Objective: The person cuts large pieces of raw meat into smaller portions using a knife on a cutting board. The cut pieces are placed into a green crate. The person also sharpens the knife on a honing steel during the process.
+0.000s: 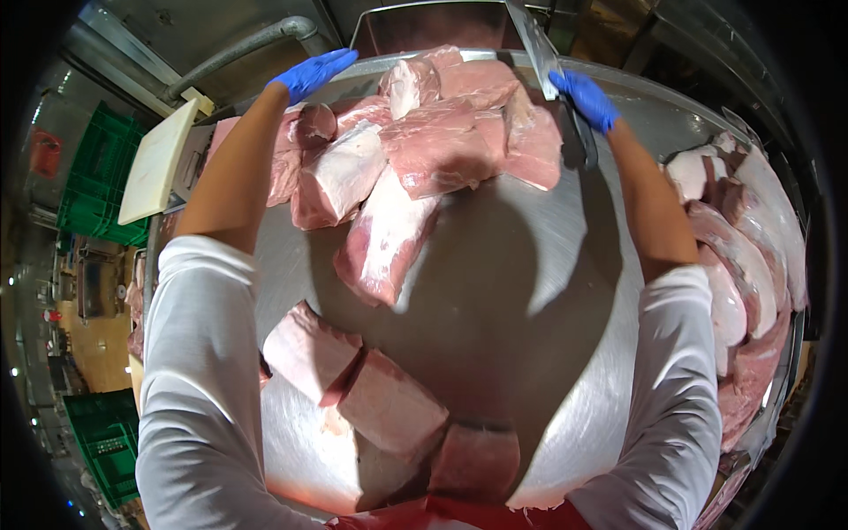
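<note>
My left hand [314,76], in a blue glove, is stretched out flat with its fingers together, beyond the far left of the meat pile. It holds nothing. At the far right of the pile, my blue-gloved right hand [586,99] has its fingers closed over a knife [579,132] where blade meets handle. The black handle points back toward me, and the blade reaches out toward a metal bin. Between my arms are several large pink pieces of meat [442,150], some with white fat. Nearer my body sit smaller cut blocks of meat [393,402].
All this lies on a steel table [495,291]. The metal bin [433,26] stands at its far edge. Fatty meat slabs [746,238] fill the right side. Leftward are a white cutting board [159,163] and green crates [97,168]. A red apron [442,514] shows at the near edge.
</note>
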Motion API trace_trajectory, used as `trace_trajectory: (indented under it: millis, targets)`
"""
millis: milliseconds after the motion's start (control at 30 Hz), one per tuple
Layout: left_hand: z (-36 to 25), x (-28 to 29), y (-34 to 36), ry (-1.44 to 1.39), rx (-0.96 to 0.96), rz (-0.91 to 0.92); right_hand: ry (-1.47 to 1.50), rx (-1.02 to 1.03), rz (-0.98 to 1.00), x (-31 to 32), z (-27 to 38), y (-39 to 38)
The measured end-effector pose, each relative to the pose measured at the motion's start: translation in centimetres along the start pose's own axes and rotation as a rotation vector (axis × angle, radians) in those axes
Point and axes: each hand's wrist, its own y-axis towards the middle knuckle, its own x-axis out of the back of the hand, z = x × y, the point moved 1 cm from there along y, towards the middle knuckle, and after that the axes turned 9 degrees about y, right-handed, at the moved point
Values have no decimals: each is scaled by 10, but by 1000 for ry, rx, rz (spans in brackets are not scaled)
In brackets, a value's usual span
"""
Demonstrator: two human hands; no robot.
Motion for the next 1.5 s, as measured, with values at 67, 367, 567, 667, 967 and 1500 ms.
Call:
trace_trajectory:
  millis: [67,367,567,667,967,1500]
  targets:
    - [-67,-26,23,-279,355,198,209,-41,-9,-3,-29,40]
    - [-18,-96,45,-655,403,481,709,-387,317,-85,-25,100]
    - [-51,-84,8,-324,547,510,367,-459,342,-94,31,41]
    - [-14,-127,-18,-289,-56,620,664,-287,367,-120,50,3]
    - [-121,-109,-223,-201,70,557,605,-360,337,-174,76,-168]
    - [217,16,-183,142,583,-110,21,148,132,-110,90,-11]
